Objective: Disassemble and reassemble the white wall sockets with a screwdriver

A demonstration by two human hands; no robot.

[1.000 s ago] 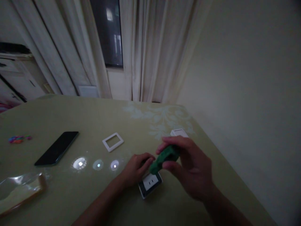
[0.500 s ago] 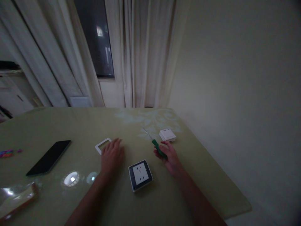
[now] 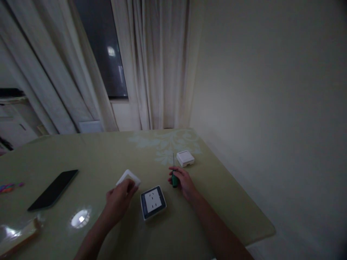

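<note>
My left hand (image 3: pixel 120 198) pinches a white square frame (image 3: pixel 128 174), which looks like a socket cover, and holds it tilted beside the socket. The wall socket (image 3: pixel 153 202) sits on the table between my hands, its white face with several slots set in a dark surround inside a white box. In my right hand (image 3: pixel 184 180) is a screwdriver (image 3: pixel 175 180) with a green handle, my fingers closed round it and its thin shaft pointing away from me. Just beyond that hand stands a small white box (image 3: pixel 185 158).
A dark flat tablet-like thing (image 3: pixel 54 189) lies on the table (image 3: pixel 94 155) to the left. Small colourful pieces (image 3: pixel 8 187) are at the far left edge, with a clear-wrapped package (image 3: pixel 20 234) nearer me. A wall (image 3: pixel 257 108) runs along the right, curtains (image 3: pixel 159 72) behind.
My left hand has taken hold of the white frame and lifted it nearer the socket. The screwdriver has swung to point more straight ahead. The whole view has shifted slightly.
</note>
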